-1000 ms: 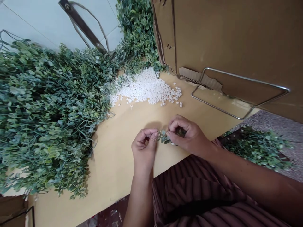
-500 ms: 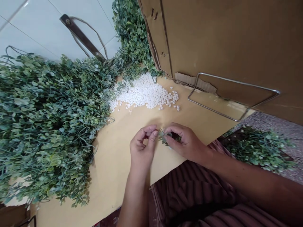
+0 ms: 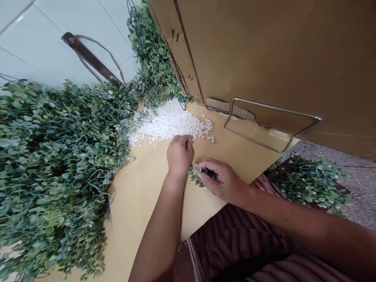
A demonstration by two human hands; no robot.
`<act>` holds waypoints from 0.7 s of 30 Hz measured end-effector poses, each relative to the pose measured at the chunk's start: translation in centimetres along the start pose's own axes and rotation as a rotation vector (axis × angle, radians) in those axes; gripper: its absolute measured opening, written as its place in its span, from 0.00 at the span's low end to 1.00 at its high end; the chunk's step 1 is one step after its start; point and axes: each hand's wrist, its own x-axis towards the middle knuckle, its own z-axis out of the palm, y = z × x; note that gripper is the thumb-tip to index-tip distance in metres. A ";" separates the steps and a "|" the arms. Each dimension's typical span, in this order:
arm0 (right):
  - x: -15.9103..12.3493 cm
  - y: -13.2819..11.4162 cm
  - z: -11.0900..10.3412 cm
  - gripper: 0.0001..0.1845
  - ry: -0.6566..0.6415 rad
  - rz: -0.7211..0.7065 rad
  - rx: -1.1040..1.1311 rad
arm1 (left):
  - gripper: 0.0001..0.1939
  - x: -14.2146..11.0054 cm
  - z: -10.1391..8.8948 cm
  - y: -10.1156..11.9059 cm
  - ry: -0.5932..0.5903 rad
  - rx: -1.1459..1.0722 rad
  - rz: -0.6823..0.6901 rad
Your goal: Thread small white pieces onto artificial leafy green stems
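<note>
A sprig of small green leaves [image 3: 195, 175], apparently artificial, is pinched between the thumb and fingers of my right hand [image 3: 227, 182] over the tan work surface [image 3: 147, 199]. My left hand [image 3: 179, 156] is at the near edge of a heap of small white pellets [image 3: 173, 119], thumb and fingers drawn together. Whatever lies between those fingertips is too small and too covered to make out. Part of the sprig is hidden behind my right fingers.
A large mass of green foliage [image 3: 58, 164] covers the left side, with more foliage [image 3: 154, 55] behind the pellets. On the right stands a cardboard box [image 3: 264, 51] with a bent metal wire frame [image 3: 255, 145] before it. Another leafy bunch [image 3: 311, 182] lies lower right.
My left hand has moved away from the sprig, forward to the edge of the white pellets, and its fingers have closed. My right hand still holds the sprig. The view has shifted slightly.
</note>
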 end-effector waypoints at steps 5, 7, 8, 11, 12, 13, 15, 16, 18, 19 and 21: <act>0.1 -0.1 0.0 0.04 -0.007 0.053 0.042 | 0.07 -0.4 -0.5 -0.8 0.023 -0.028 -0.018; 0.1 -0.2 -0.2 0.06 -0.005 0.061 0.051 | 0.05 -0.8 -0.9 -1.3 0.027 -0.137 -0.054; 0.1 -0.3 -0.2 0.07 -0.003 0.065 0.057 | 0.04 -1.1 -1.2 -1.4 0.025 -0.224 -0.098; 0.2 -0.4 -0.4 0.08 0.021 0.073 0.064 | 0.03 -2.4 -2.7 -1.4 0.028 -0.559 -0.290; 0.2 -0.4 -0.4 0.07 0.034 0.070 0.061 | 0.04 -3.0 -3.3 -1.2 0.032 -0.669 -0.343; 0.2 -0.4 -0.4 0.07 0.043 0.064 0.056 | 0.05 -3.6 -3.9 -1.0 0.032 -0.773 -0.382; 0.2 -0.4 -0.4 0.06 0.045 0.051 0.038 | 0.07 -5.1 -4.8 -0.5 0.019 -0.955 -0.450; 0.2 -0.3 -0.4 0.06 0.040 0.044 0.027 | 0.07 -5.9 -5.0 -0.3 0.007 -1.032 -0.480; 0.1 -0.3 -0.3 0.05 0.025 0.031 0.001 | 0.07 -7.2 -4.9 0.1 -0.018 -1.166 -0.523; 0.1 -0.3 -0.3 0.05 0.015 0.025 -0.014 | 0.07 -7.8 -4.7 0.2 -0.033 -1.225 -0.533; 0.1 -0.4 -0.2 0.07 -0.020 0.012 -0.042 | 0.07 -8.6 -4.0 0.4 -0.062 -1.320 -0.545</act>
